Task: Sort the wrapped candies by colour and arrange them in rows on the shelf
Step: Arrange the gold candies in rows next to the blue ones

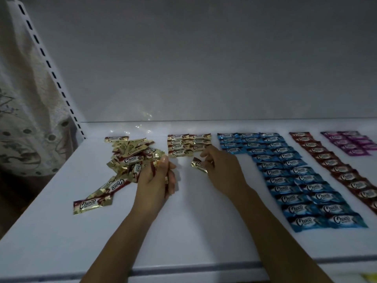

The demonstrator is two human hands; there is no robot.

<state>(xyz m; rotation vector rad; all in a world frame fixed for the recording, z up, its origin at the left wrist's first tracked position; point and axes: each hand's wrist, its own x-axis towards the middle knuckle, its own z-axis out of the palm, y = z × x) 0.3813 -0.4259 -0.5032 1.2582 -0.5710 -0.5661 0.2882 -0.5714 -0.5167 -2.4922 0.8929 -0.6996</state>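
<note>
On the white shelf a loose pile of gold candies lies at the left. Two short rows of gold candies lie at the back middle. Blue candies fill long rows to the right, then a red row and purple candies at the far right. My left hand is closed around several gold candies at the pile's right edge. My right hand pinches one gold candy just in front of the gold rows.
The shelf's back wall rises right behind the rows. A slotted upright stands at the left, with patterned cloth beyond it. The shelf's front edge runs across the bottom.
</note>
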